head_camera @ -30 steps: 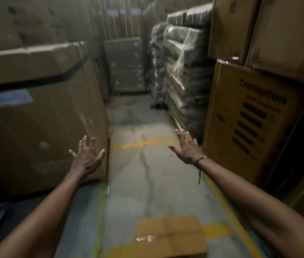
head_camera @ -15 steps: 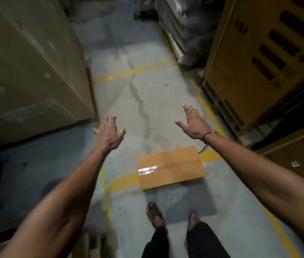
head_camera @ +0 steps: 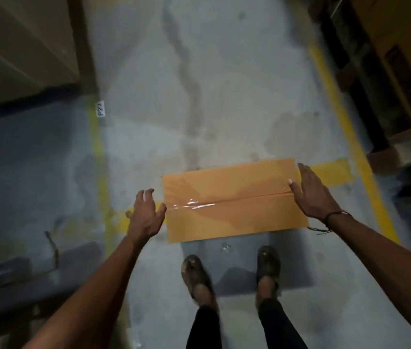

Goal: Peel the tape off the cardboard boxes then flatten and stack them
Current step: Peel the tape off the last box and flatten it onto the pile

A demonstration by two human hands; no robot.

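Box [head_camera: 234,200] flat on floor [head_camera: 149,109], just ahead of feet [head_camera: 268,263]; clear tape [head_camera: 194,204] along its centre seam. Left hand [head_camera: 146,212] at left end, fingers spread, grip open. Right hand [head_camera: 311,192] at right end, fingers straight, grip open, thumb on top face.

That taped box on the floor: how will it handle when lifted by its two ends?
The cardboard box looks low and flat, so it's unlikely to tip. The clear tape still closes its seam, so it should stay fairly stiff. Weight can't be judged. Left hand and right hand flank its ends, open.
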